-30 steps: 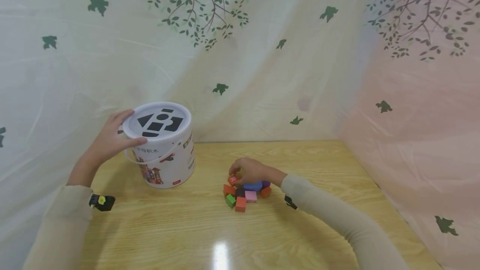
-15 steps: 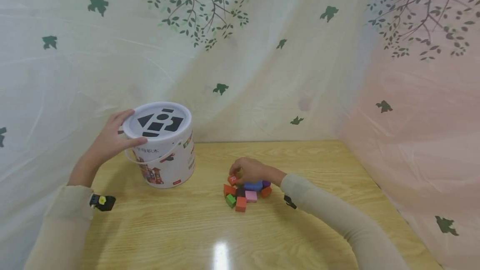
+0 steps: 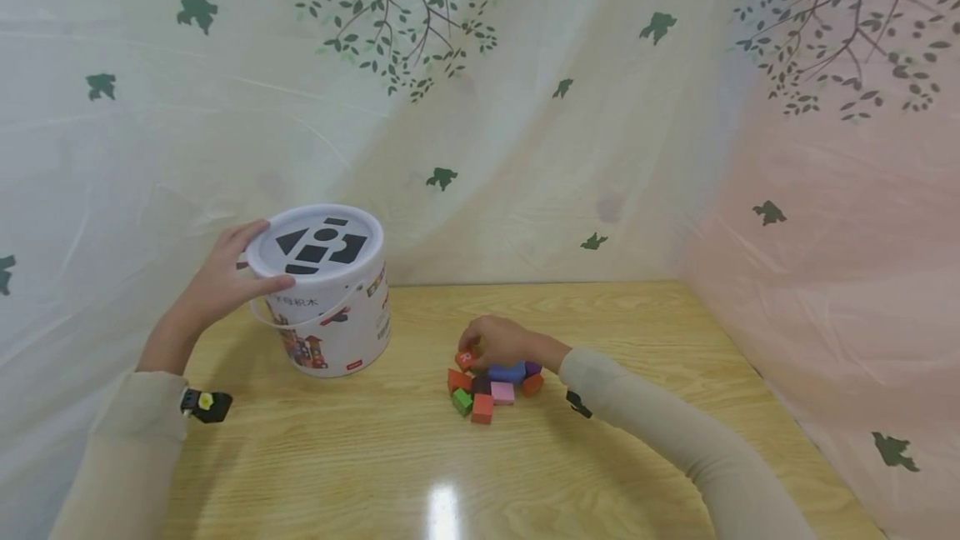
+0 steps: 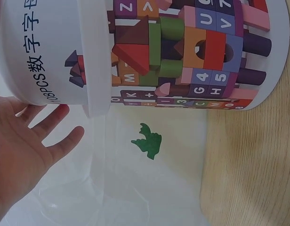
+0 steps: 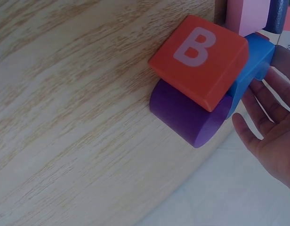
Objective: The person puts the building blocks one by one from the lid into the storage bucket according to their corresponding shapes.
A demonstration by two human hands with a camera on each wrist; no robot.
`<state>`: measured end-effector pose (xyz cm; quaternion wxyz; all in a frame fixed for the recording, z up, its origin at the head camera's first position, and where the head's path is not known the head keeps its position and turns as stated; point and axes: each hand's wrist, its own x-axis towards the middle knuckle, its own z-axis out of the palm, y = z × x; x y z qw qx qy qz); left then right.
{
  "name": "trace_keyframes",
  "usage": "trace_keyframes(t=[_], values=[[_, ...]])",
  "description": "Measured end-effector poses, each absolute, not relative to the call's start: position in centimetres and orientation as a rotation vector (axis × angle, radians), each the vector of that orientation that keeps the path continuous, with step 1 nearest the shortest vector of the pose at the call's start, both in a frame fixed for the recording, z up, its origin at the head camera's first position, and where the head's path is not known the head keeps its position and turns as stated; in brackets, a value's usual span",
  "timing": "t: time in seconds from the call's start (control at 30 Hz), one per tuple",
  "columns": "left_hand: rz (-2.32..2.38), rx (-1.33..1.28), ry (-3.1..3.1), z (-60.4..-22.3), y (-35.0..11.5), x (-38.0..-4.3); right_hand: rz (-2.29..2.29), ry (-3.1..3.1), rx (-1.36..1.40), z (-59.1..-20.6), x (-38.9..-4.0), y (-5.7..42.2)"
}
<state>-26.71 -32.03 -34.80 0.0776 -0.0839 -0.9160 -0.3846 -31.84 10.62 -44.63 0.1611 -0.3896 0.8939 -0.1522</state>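
At the left of the head view, my left hand (image 3: 217, 277) rests against the lid rim of a white toy-block bucket (image 3: 330, 332). Its thumb lies over the near edge, and in the left wrist view its fingers (image 4: 58, 120) extend loosely beside the bucket. My right hand (image 3: 501, 342) pinches a red block marked R (image 3: 465, 358) at the back of a small cluster. Around it lie a blue arch block (image 3: 507, 372), a pink block (image 3: 502, 392), a green block (image 3: 462, 401) and several red ones. Close in the right wrist view are a red B block (image 5: 199, 61) and a purple cylinder (image 5: 187, 113).
Blocks and bucket stand on a wooden table (image 3: 337, 457). The bucket has a thin white carrying handle (image 3: 322, 319) hanging down its front. A pale curtain (image 3: 517, 182) with leaf and bird prints hangs behind the table and along its right side.
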Motion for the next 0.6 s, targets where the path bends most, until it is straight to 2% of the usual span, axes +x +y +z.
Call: trace_keyframes(t=[0.6], values=[[-1.145,-0.248,-2.743,-34.8,-32.0,-26.6,-0.557,2.543,-1.107,-43.7,-33.0,10.9]])
